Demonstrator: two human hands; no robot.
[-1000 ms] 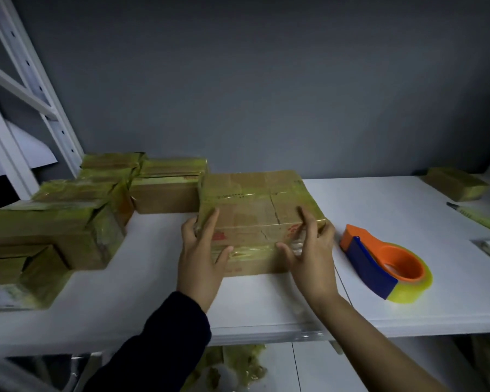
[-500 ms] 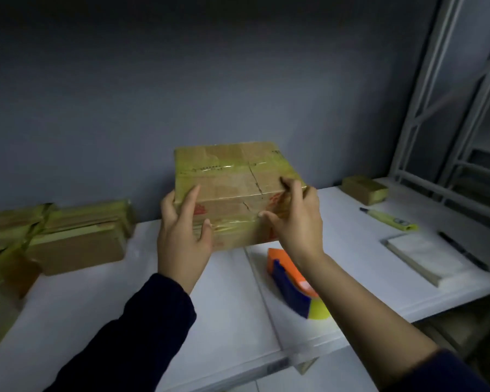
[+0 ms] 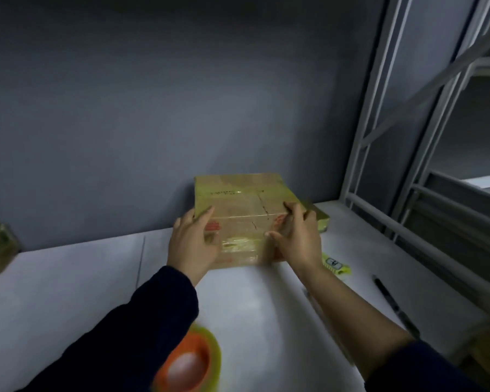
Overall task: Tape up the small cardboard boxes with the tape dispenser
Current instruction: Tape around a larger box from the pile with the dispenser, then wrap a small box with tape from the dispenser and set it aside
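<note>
Clasped box (image 3: 244, 199) w/ L grip (image 3: 194, 244) & R grip (image 3: 296, 239), one per side. Looked taped already; had dispenser (image 3: 190, 363) idle at 6 o'clock. Couldn't tell boxes remaining.

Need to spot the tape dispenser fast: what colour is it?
The tape dispenser is orange, ringed with yellowish tape; blurred, low in the head view.
</note>
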